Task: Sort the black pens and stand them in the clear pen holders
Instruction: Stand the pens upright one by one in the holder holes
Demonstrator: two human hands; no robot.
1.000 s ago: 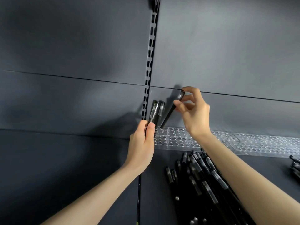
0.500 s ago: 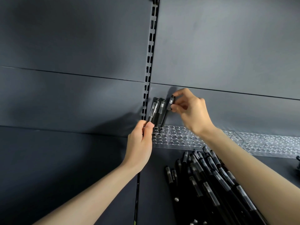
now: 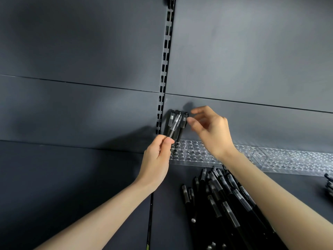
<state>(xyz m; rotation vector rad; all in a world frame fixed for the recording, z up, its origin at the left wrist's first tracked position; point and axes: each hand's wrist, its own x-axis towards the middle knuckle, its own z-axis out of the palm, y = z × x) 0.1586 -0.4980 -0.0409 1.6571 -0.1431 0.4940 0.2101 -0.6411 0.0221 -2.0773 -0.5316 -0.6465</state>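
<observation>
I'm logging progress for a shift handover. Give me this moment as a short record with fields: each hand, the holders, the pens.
left hand: pinches a tilted pen by its lower barrel
right hand: fingertips at the cap of the rightmost of the standing pens; grip unclear
clear pen holders: in a row along the back wall, most holes empty
standing pens: a few, at the row's left end
loose pens: piled on the shelf in front of the holders
progress: most pens not yet stood
</observation>
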